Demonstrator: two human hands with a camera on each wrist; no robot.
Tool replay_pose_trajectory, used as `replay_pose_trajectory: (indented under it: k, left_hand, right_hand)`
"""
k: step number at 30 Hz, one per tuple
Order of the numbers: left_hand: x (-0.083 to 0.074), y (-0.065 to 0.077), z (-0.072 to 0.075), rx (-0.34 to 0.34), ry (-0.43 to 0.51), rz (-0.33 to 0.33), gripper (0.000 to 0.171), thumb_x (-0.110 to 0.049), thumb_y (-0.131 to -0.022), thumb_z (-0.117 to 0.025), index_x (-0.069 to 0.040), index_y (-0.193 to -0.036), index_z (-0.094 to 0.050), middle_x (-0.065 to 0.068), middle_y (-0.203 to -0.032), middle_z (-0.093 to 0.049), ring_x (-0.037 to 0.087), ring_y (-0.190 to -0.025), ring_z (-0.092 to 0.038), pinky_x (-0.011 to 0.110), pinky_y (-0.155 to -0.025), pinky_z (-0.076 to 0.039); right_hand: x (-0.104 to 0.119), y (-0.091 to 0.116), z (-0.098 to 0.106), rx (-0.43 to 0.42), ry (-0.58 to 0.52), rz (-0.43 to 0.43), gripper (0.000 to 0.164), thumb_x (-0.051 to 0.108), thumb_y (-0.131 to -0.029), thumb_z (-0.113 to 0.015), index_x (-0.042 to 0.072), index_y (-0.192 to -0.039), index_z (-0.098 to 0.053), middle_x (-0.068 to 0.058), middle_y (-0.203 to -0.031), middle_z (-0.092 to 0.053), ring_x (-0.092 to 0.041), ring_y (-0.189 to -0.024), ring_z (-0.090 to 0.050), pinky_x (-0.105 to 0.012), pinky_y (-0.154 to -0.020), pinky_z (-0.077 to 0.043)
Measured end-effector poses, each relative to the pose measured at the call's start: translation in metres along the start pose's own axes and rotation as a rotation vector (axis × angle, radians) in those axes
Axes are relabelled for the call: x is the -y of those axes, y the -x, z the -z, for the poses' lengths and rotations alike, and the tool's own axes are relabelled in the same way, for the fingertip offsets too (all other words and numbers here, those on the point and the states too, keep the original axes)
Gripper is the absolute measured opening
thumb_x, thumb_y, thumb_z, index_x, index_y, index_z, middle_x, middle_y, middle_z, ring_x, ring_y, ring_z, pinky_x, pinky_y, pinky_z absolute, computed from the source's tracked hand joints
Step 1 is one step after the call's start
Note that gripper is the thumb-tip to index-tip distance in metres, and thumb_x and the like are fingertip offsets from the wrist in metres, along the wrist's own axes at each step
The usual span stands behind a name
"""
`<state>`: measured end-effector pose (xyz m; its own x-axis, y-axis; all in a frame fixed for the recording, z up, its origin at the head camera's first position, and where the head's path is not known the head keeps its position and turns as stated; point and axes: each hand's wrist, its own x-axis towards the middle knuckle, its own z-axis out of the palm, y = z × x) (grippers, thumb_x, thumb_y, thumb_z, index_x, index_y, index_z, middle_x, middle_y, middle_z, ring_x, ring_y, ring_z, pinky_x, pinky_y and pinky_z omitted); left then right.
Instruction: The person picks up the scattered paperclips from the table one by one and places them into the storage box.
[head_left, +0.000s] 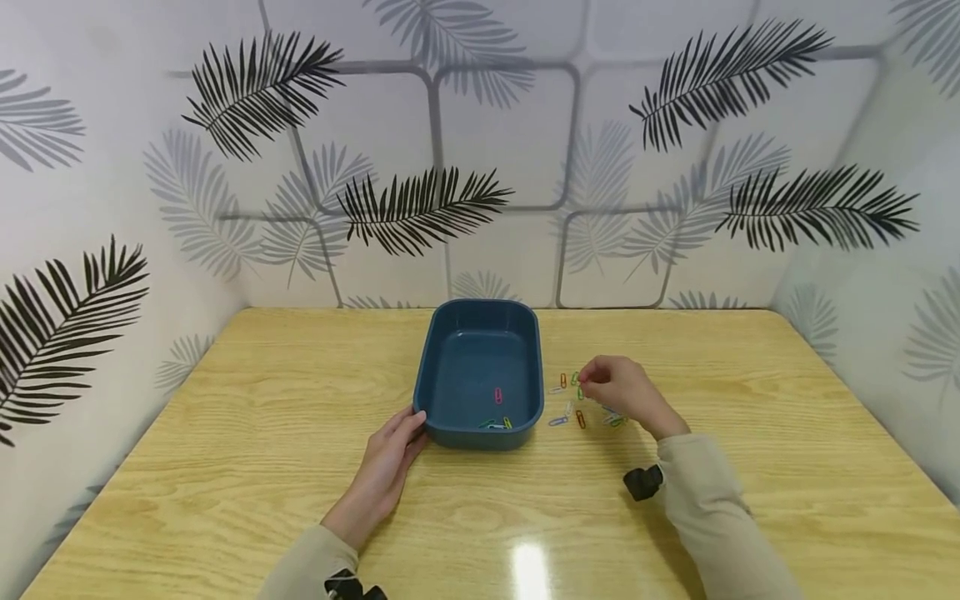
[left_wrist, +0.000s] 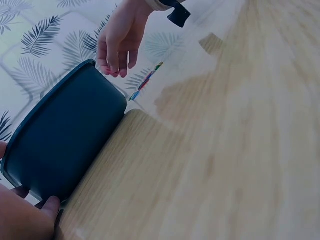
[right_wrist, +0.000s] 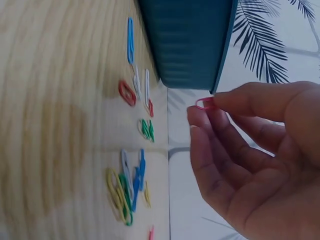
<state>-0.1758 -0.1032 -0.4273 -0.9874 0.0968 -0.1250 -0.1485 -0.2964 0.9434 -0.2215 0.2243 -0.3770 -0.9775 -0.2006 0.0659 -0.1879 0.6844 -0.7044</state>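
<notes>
A dark blue plastic bin (head_left: 480, 440) stands on the table, a pink paper clip (head_left: 498, 396) and several others in it. My left hand (head_left: 386, 467) grips the bin's near left corner, thumb over the rim; the left wrist view shows fingertips along its outer wall. My right hand (head_left: 622, 390) is just right of the bin, above loose paper clips. Between thumb and fingertips it pinches a pink paper clip (right_wrist: 206, 103). On the table below lie a red clip (right_wrist: 127, 93), green clips (right_wrist: 146, 129) and a pile with a yellow clip (right_wrist: 116, 194).
The wooden table (head_left: 285, 400) reaches back to a wall (head_left: 495, 250) with a leaf pattern. Paper clips lie scattered close beside the bin's right wall, such as a blue one (head_left: 558, 422). Each sleeve carries a small black wrist device (head_left: 643, 482).
</notes>
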Motion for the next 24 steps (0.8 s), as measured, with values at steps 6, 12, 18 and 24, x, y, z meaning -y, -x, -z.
replay_pose_trajectory:
  k: [6, 12, 18, 24]
  left_hand:
    - [0.0, 0.001, 0.0, -0.005, -0.001, 0.004, 0.051, -0.014, -0.101, -0.051, 0.009, -0.144, -0.035, 0.024, -0.148, -0.034, 0.031, -0.135, -0.035, 0.037, -0.111, -0.035]
    - [-0.001, 0.0, 0.0, 0.001, 0.0, -0.002, 0.051, -0.015, -0.101, -0.05, 0.009, -0.144, -0.036, 0.024, -0.147, -0.035, 0.031, -0.134, -0.036, 0.036, -0.111, -0.036]
    - [-0.001, 0.002, -0.001, 0.004, -0.006, 0.004, 0.051, -0.014, -0.101, -0.05, 0.009, -0.144, -0.035, 0.024, -0.148, -0.034, 0.031, -0.135, -0.035, 0.037, -0.111, -0.035]
    - [-0.001, 0.002, -0.001, 0.001, -0.003, -0.001, 0.05, -0.015, -0.101, -0.05, 0.009, -0.143, -0.037, 0.024, -0.146, -0.036, 0.031, -0.133, -0.037, 0.036, -0.11, -0.036]
  right_hand:
    - [0.002, -0.001, -0.012, -0.073, -0.105, 0.003, 0.013, 0.003, -0.091, -0.063, -0.007, -0.1, -0.065, -0.012, -0.09, -0.068, -0.025, -0.08, -0.063, -0.03, -0.066, -0.055]
    - [0.01, -0.003, -0.016, -0.076, -0.124, -0.012, 0.013, 0.003, -0.092, -0.062, -0.007, -0.1, -0.065, -0.012, -0.089, -0.069, -0.025, -0.081, -0.066, -0.032, -0.068, -0.058]
    - [0.019, -0.001, -0.021, -0.104, -0.107, 0.001, 0.013, 0.003, -0.091, -0.063, -0.006, -0.1, -0.066, -0.01, -0.086, -0.068, -0.028, -0.079, -0.067, -0.031, -0.064, -0.058]
    - [0.033, 0.003, -0.023, -0.158, -0.114, 0.026, 0.01, 0.002, -0.09, -0.063, -0.005, -0.097, -0.066, -0.012, -0.086, -0.069, -0.029, -0.079, -0.067, -0.03, -0.062, -0.057]
